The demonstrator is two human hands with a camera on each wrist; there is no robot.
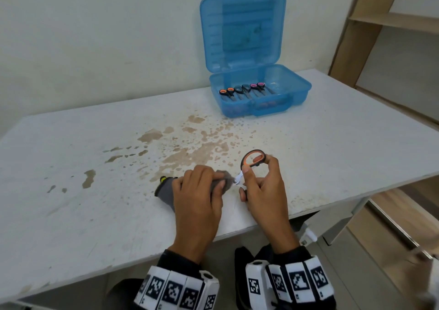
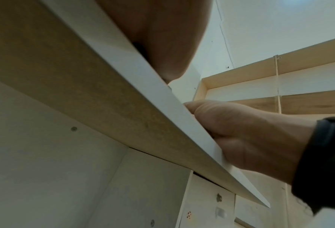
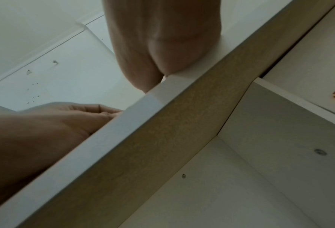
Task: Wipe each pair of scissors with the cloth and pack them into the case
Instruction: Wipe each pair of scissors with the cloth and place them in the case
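Scissors with orange-and-black handles (image 1: 253, 158) sit in the right hand (image 1: 263, 190) above the near edge of the white, brown-stained counter (image 1: 95, 190); the fingers (image 1: 273, 164) are curled round the handle loops, blades pointing left into the cloth. Largest here is that counter, and toward its far right side stands the translucent blue plastic case (image 1: 259, 91), lid upright, holding three more pairs of scissors (image 1: 244, 91) side by side with orange, dark and pink handles. Left hand (image 1: 199, 190) bunches the grey cloth (image 1: 166, 188) on the counter, its fingers clamped on it and pressing it round the blade tips. Both wrist views show only the counter's underside and the hands' heels.
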